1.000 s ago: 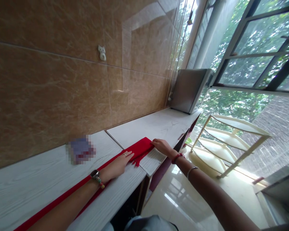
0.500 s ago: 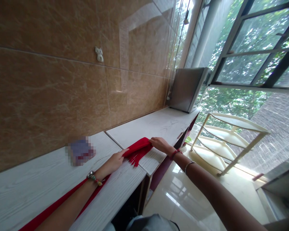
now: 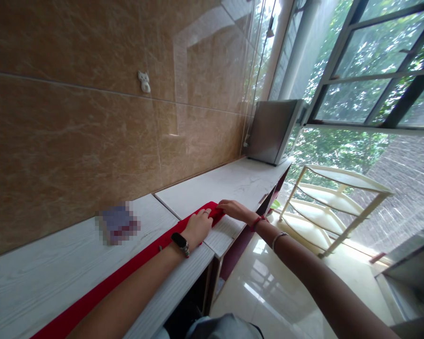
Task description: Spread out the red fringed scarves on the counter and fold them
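A long red scarf (image 3: 127, 269) lies as a folded strip along the white counter, running from the lower left to its far end near both hands. My left hand (image 3: 199, 227) rests palm down on the scarf close to that end, fingers stretched out over the cloth. At the end itself, the fingers of my right hand (image 3: 232, 209) are closed on the scarf's edge. The fringe is hidden under my left hand and forearm.
On the white counter (image 3: 28, 263), a blurred-out flat item (image 3: 118, 223) lies to the left by the tiled wall. A grey box-shaped appliance (image 3: 272, 132) stands at the far end. A cream tiered shelf (image 3: 339, 207) is on the floor at right, beside a potted plant (image 3: 274, 205).
My left hand has moved right along the scarf and turned palm down onto it. The fringed end that hung forward is now covered. My right hand stays at the end.
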Motion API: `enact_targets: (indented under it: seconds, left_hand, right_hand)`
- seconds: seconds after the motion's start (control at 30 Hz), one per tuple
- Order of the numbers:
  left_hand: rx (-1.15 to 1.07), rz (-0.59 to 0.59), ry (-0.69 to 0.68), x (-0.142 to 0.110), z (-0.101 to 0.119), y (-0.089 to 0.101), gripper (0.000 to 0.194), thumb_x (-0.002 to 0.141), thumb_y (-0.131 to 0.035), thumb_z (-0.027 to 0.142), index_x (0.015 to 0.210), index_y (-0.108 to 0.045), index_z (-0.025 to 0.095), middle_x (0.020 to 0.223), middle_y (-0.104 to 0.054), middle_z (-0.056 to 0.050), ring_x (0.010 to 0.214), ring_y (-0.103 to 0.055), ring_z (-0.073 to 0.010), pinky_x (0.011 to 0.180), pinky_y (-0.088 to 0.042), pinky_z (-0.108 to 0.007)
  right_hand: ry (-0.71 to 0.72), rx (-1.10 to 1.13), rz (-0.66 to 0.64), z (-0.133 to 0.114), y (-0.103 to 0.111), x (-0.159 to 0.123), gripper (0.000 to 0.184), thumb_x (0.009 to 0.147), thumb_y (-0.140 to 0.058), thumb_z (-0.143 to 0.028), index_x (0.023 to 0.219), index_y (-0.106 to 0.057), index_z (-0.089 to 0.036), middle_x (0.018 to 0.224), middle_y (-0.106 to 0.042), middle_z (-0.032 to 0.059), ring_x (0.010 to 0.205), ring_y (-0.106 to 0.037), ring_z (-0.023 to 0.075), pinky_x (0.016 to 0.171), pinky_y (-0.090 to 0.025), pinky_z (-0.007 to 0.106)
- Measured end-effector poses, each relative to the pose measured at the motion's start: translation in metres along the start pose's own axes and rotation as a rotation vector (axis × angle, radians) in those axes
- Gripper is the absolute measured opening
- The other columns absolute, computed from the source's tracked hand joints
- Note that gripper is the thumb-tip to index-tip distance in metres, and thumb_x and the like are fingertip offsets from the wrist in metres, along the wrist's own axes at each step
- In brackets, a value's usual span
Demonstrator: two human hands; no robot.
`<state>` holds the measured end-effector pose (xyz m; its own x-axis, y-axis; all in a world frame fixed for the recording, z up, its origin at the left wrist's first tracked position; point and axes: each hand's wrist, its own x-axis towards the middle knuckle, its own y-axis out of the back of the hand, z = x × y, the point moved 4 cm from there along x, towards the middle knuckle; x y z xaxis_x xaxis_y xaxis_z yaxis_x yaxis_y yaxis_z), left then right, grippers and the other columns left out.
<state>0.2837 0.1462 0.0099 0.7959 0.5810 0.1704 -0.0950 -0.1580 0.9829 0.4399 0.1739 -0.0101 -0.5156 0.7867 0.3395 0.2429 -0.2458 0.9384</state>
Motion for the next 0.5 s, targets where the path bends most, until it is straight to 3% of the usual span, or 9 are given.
enact_targets:
  seconds: [0.3, 0.5]
  left_hand:
    - [-0.013, 0.025, 0.193, 0.018, -0.005, -0.012, 0.035, 0.079, -0.055, 0.032, 0.103, -0.06, 0.007, 0.13, -0.04, -0.02, 0.11, -0.047, -0.0294, 0.085, -0.045, -0.036]
    - [-0.062, -0.004, 0.18, 0.02, -0.006, -0.02, 0.027, 0.081, -0.043, 0.01, 0.097, -0.064, 0.008, 0.129, -0.042, -0.019, 0.112, -0.047, -0.0277, 0.088, -0.043, -0.037]
  right_hand:
    - [-0.006, 0.118, 0.073, -0.002, 0.0, -0.003, 0.04, 0.072, -0.039, 0.002, 0.098, -0.063, -0.016, 0.097, -0.063, 0.0079, 0.085, -0.058, 0.0141, 0.077, -0.046, 0.027]
    - [-0.019, 0.155, 0.099, 0.002, -0.004, -0.005, 0.044, 0.069, -0.038, 0.004, 0.1, -0.063, -0.017, 0.1, -0.063, 0.0078, 0.089, -0.058, 0.0144, 0.081, -0.045, 0.028]
